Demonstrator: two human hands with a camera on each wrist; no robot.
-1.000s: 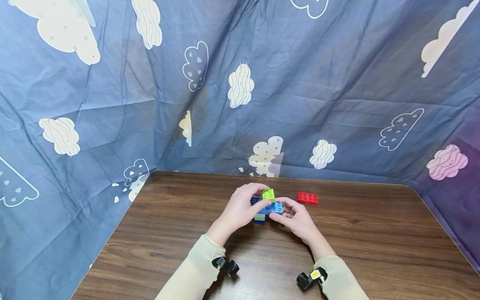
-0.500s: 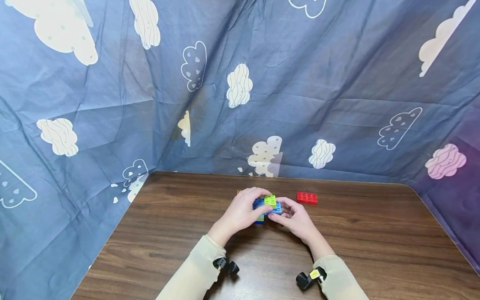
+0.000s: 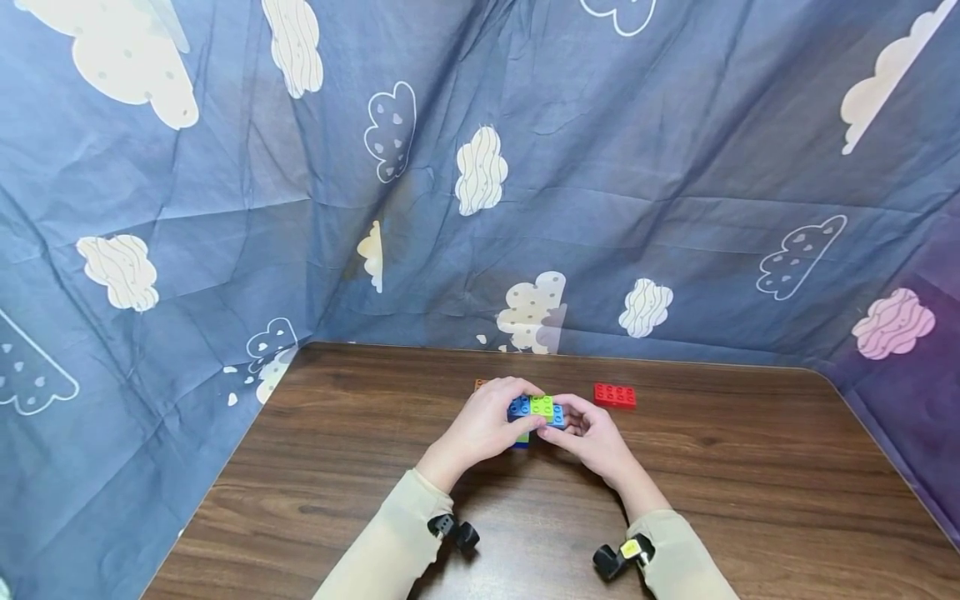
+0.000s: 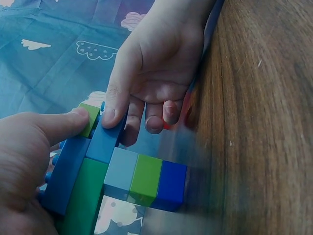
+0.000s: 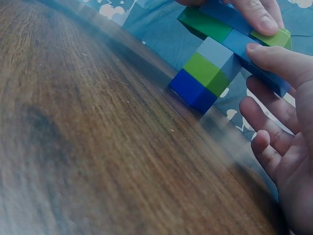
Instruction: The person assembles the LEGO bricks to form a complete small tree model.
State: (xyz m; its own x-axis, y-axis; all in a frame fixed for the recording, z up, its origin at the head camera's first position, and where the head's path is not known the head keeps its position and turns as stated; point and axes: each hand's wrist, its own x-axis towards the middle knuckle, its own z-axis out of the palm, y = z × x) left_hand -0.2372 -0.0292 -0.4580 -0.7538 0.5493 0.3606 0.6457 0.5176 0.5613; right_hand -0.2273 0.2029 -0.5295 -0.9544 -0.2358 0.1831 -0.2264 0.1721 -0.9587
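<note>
My left hand (image 3: 480, 427) pinches a small lime brick (image 3: 542, 406) between thumb and fingers. That brick sits on a built row, over a medium-blue brick (image 4: 105, 142) and beside a darker blue brick (image 4: 66, 174). A green brick (image 5: 203, 23) lies beneath the darker blue one. My right hand (image 3: 596, 440) pinches the medium-blue brick's far end, its other fingers loosely curled. Under the row stands a column of a pale blue brick (image 5: 215, 53), a lime brick (image 5: 205, 73) and a dark blue brick (image 5: 193, 93), the lowest, at the wooden table.
A red brick (image 3: 615, 396) lies on the brown table (image 3: 750, 467), right of my right hand. Part of an orange brick (image 3: 480, 384) shows behind my left hand. A blue cloud-patterned cloth (image 3: 420, 250) hangs behind the table.
The small lime brick has come down onto the row, with my left hand lowering slightly along with it. My right hand keeps its grip on the medium-blue brick. The orange brick has come into view.
</note>
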